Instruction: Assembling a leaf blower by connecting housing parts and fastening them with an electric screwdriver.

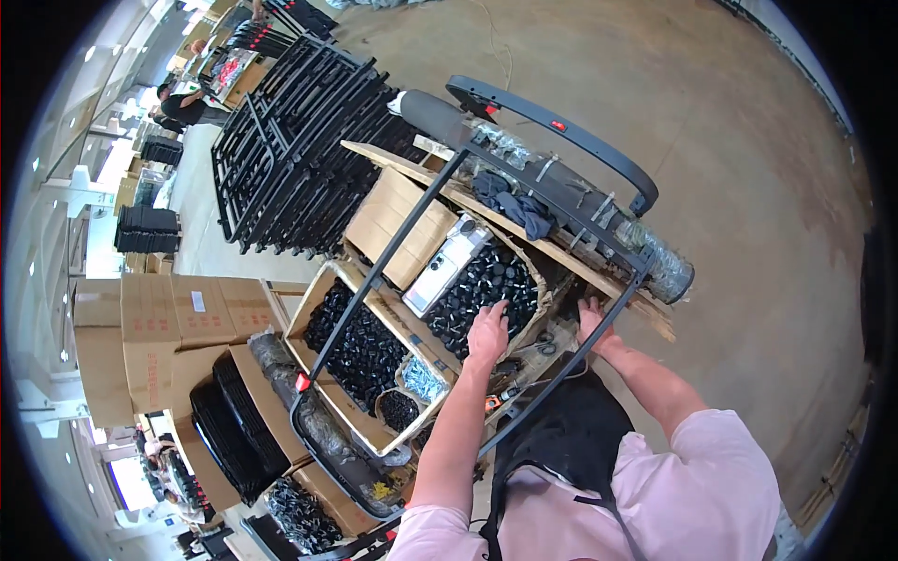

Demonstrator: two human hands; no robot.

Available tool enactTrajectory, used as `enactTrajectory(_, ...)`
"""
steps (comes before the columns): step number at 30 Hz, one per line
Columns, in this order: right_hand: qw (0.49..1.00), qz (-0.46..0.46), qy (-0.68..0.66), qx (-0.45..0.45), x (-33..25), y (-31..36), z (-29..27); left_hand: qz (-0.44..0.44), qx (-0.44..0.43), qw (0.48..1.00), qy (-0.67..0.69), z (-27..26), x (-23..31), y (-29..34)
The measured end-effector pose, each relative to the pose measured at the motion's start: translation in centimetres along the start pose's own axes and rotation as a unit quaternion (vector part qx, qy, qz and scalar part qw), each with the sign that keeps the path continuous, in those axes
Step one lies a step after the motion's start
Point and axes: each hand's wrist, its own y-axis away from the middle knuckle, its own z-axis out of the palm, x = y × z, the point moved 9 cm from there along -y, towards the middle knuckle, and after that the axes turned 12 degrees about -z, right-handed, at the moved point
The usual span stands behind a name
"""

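Though black, glossy round-topped knobs (506, 278) (left hand (488, 334))

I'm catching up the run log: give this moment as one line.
left hand: at black pieces | right hand: near metal bar | blue pieces: inside carton
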Motion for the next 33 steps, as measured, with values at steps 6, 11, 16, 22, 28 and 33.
enactTrajectory(6, 0.987, -0.159, -0.004, -0.015, -2.2, 4.5, -4.8, -0.037, -0.009, 0.999, -0.006, 0.6, 0.6, -1.8)
enactTrajectory(11, 0.942, -0.192, 0.01, -0.276, -7.0, 9.3, -11.1, -0.031, 0.001, 0.997, -0.073, 1.1, 1.5, -3.7)
enactTrajectory(16, 0.93, -0.305, -0.151, -0.137, -16.3, 5.7, -18.6, -0.034, 0.022, 0.996, 0.081, -0.6, -1.3, -3.0)
enactTrajectory(22, 0.948, -0.312, -0.002, 0.056, -20.8, -7.5, -9.3, -0.182, -0.122, 0.795, 0.566, -4.1, -4.5, -3.4)
enactTrajectory(28, 0.957, -0.255, 0.14, 0.016, -21.9, -10.9, -4.3, -0.105, 0.004, 0.858, 0.502, -12.7, -0.8, -8.0)
enactTrajectory(33, 0.949, -0.311, 0.036, 0.035, -21.5, -9.5, -5.1, 0.045, 0.131, 0.932, 0.334, -18.5, 5.4, -15.7)
